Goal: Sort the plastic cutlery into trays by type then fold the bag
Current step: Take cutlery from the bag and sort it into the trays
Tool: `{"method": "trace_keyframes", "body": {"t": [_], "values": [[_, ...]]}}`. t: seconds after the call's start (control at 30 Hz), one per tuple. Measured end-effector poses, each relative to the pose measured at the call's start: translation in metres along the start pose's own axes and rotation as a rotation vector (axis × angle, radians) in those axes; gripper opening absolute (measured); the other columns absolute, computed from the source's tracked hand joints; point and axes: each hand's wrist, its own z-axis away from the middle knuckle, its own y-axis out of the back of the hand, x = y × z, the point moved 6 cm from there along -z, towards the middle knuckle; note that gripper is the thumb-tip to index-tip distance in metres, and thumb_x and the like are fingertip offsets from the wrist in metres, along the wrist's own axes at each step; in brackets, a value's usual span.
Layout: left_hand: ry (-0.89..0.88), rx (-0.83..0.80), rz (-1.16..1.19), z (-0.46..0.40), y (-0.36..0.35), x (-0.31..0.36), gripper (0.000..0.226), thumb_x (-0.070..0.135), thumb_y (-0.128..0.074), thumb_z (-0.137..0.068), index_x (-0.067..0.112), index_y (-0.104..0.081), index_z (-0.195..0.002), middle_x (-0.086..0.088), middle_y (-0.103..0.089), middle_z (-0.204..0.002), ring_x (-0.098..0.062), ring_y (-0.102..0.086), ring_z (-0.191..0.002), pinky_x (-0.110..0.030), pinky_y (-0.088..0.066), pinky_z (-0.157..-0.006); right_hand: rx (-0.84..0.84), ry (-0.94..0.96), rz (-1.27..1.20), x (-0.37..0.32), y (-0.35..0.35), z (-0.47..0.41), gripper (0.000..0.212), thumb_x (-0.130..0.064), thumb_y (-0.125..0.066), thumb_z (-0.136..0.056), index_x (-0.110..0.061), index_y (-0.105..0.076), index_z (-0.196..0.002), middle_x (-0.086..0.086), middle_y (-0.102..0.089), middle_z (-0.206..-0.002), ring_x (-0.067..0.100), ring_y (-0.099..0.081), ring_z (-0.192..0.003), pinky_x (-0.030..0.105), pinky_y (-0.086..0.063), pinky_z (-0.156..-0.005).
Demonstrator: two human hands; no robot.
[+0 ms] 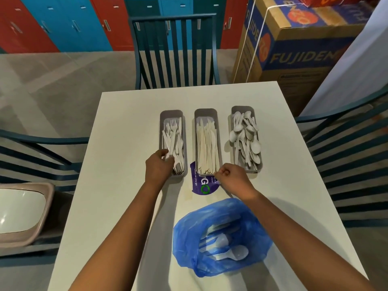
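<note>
Three grey trays stand side by side on the white table. The left tray [161, 131] holds forks, the middle tray [205, 111] knives and the right tray [242, 108] spoons. My left hand [159, 167] is at the near end of the fork tray and grips the handle of a white fork [173, 134] that lies along the pile. My right hand [232, 179] is at the near rim of the knife tray, its fingers curled in a pinch at the handle end of a knife [212, 164]. The blue plastic bag [222, 238] lies open in front of me with several pieces inside.
A purple round sticker [204, 186] lies partly under the knife tray. Dark teal chairs stand at the far side [174, 49], left and right. A beige basin [23, 213] rests on the left chair. A large cardboard box [294, 38] stands at the back right.
</note>
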Motion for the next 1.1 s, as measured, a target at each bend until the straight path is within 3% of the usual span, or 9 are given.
{"method": "trace_keyframes", "body": {"t": [0.17,0.3,0.37,0.43,0.5,0.6,0.73,0.87,1.1], "values": [[-0.124,-0.067,0.063,0.055,-0.009,0.027,0.025,0.011,-0.057,-0.088,0.01,-0.065,-0.111,-0.001,-0.065,-0.099,-0.015,-0.06,-0.09,-0.016,-0.04,-0.079,-0.005,0.016,-0.067,0.001,0.014,0.022,0.027,-0.009,-0.061,-0.086,-0.016,-0.052,-0.061,-0.003,-0.042,-0.057,0.008,-0.039,-0.054,0.007,-0.033,-0.048],[-0.158,-0.552,0.119,0.123,-0.052,0.038,0.033,-0.007,-0.043,-0.085,0.017,-0.064,-0.077,-0.001,-0.065,-0.073,-0.01,-0.063,-0.062,-0.032,-0.053,-0.072,-0.166,-0.051,-0.071,0.006,0.018,0.041,0.027,-0.008,-0.058,-0.088,-0.014,-0.053,-0.062,0.0,-0.048,-0.056,0.01,-0.046,-0.052,0.018,-0.037,-0.047],[-0.179,-0.767,-0.1,0.152,-0.077,0.03,0.031,-0.008,-0.045,-0.082,0.013,-0.067,-0.079,-0.011,-0.067,-0.077,-0.002,-0.06,-0.051,-0.023,-0.052,-0.064,-0.367,-0.115,-0.069,0.011,0.014,0.055,0.027,-0.003,-0.055,-0.087,-0.01,-0.054,-0.062,0.002,-0.051,-0.055,0.01,-0.052,-0.049,0.021,-0.041,-0.047],[-0.251,-0.857,-0.43,0.171,-0.096,0.012,0.024,-0.001,-0.056,-0.082,0.009,-0.071,-0.098,-0.01,-0.069,-0.095,-0.008,-0.064,-0.07,-0.02,-0.046,-0.064,-0.578,-0.202,-0.01,0.02,0.003,0.075,0.022,0.0,-0.051,-0.086,-0.006,-0.058,-0.066,0.005,-0.055,-0.059,0.011,-0.057,-0.052,0.019,-0.046,-0.05],[-0.306,-0.828,-0.585,0.178,-0.111,-0.011,0.031,0.008,-0.058,-0.083,0.012,-0.065,-0.114,-0.009,-0.065,-0.114,-0.022,-0.061,-0.099,-0.026,-0.045,-0.076,-0.63,-0.231,0.18,0.038,-0.008,0.089,0.014,-0.003,-0.052,-0.085,-0.002,-0.064,-0.079,0.009,-0.06,-0.07,0.016,-0.057,-0.064,0.022,-0.047,-0.059],[-0.37,-0.706,-0.574,0.183,-0.123,-0.034,0.052,0.023,-0.061,-0.082,0.016,-0.048,-0.132,-0.008,-0.043,-0.137,-0.026,-0.051,-0.117,-0.037,-0.045,-0.096,-0.382,-0.083,0.501,0.071,-0.022,0.086,0.021,-0.014,-0.056,-0.085,-0.005,-0.068,-0.1,0.015,-0.066,-0.1,0.019,-0.057,-0.085,0.029,-0.045,-0.074],[-0.46,-0.551,-0.578,0.183,-0.119,-0.046,0.078,0.031,-0.065,-0.08,0.026,-0.024,-0.146,0.001,-0.035,-0.146,-0.017,-0.039,-0.132,-0.026,-0.033,-0.105,-0.293,0.102,0.838,0.098,-0.033,0.095,0.071,-0.024,-0.061,-0.082,-0.033,-0.029,-0.145,0.003,-0.019,-0.154,0.03,-0.021,-0.141,0.041,-0.027,-0.113],[-0.406,-0.534,-0.601,0.176,-0.115,-0.054,0.076,0.035,-0.067,-0.08,0.02,-0.028,-0.143,0.001,-0.046,-0.137,-0.017,-0.046,-0.125,-0.025,-0.035,-0.102,-0.319,0.105,0.868,0.114,-0.031,0.105,0.09,-0.027,-0.064,-0.08,-0.039,-0.008,-0.149,-0.001,0.004,-0.159,0.03,-0.006,-0.146,0.042,-0.018,-0.118],[-0.245,-0.607,-0.646,0.172,-0.12,-0.063,0.059,0.027,-0.062,-0.088,0.008,-0.037,-0.138,-0.009,-0.048,-0.136,-0.022,-0.048,-0.125,-0.029,-0.037,-0.102,-0.197,0.114,0.716,0.105,-0.02,0.114,0.093,-0.025,-0.071,-0.073,-0.021,-0.015,-0.146,0.005,-0.023,-0.151,0.024,-0.028,-0.138,0.033,-0.031,-0.111]]}}
